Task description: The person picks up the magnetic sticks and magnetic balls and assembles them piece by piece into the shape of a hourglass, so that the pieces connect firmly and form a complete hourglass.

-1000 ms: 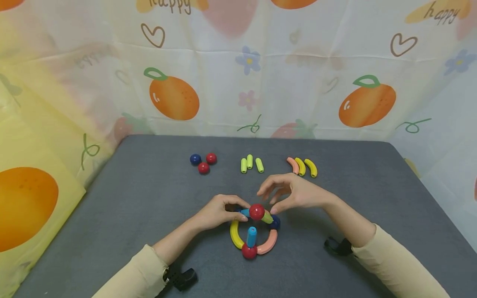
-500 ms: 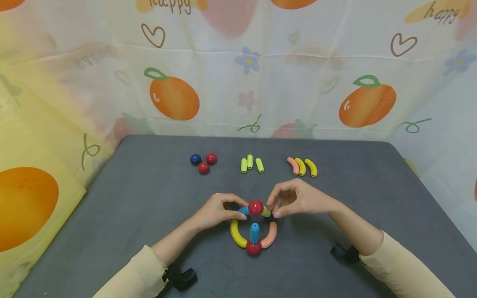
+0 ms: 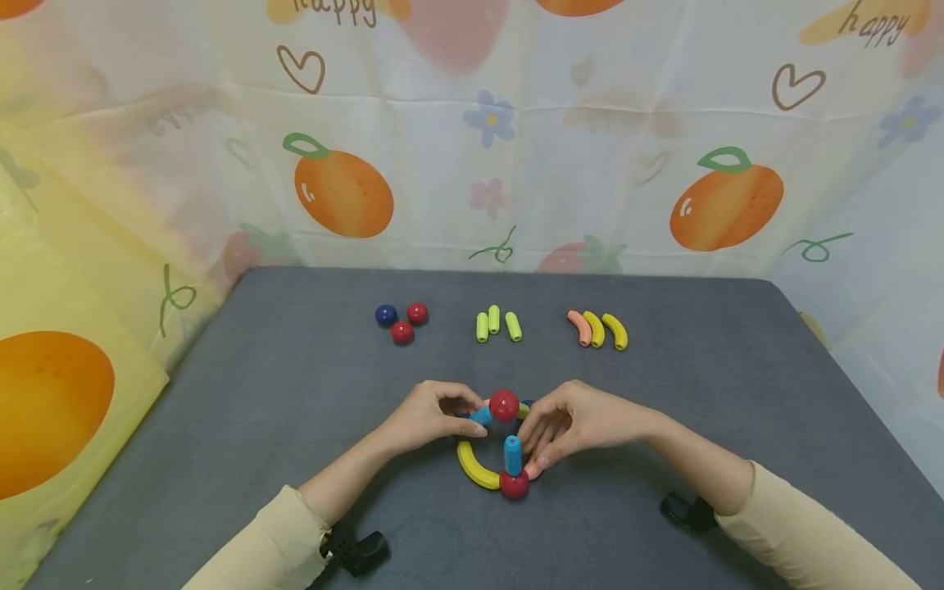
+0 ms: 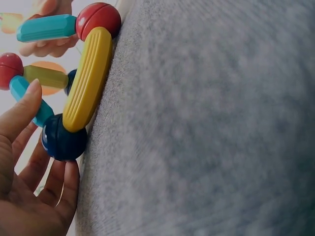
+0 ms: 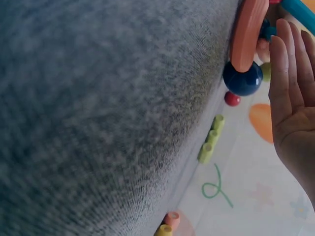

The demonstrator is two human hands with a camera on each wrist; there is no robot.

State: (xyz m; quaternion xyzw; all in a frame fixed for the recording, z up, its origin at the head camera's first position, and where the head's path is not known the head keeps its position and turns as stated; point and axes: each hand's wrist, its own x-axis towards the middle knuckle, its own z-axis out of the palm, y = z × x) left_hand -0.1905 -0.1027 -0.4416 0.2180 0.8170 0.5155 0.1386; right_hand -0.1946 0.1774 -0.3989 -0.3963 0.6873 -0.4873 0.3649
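A ball-and-rod magnetic frame stands in front of me. My left hand [image 3: 431,422] holds its left corner: fingers lie against a dark blue ball [image 4: 64,138], with the thumb at a light blue rod [image 4: 42,109]. A yellow curved rod [image 3: 475,467] runs from that ball to the front red ball [image 3: 514,484], which carries an upright light blue rod [image 3: 512,456]. A raised red ball [image 3: 505,406] tops the back. My right hand [image 3: 578,422] is beside the pink curved rod [image 5: 248,37], fingers fairly straight in the right wrist view; its thumb is hidden there.
Toward the back of the grey table [image 3: 310,410] lie a loose blue ball [image 3: 386,315] and two red balls [image 3: 401,332]. Several short green rods [image 3: 493,319] sit right of them, then loose curved rods in pink [image 3: 578,328] and yellow [image 3: 615,332].
My right hand came down to the back-right blue ball, then moved toward me beside the pink rod. The frame's front red ball shifted right. My left hand kept its hold.
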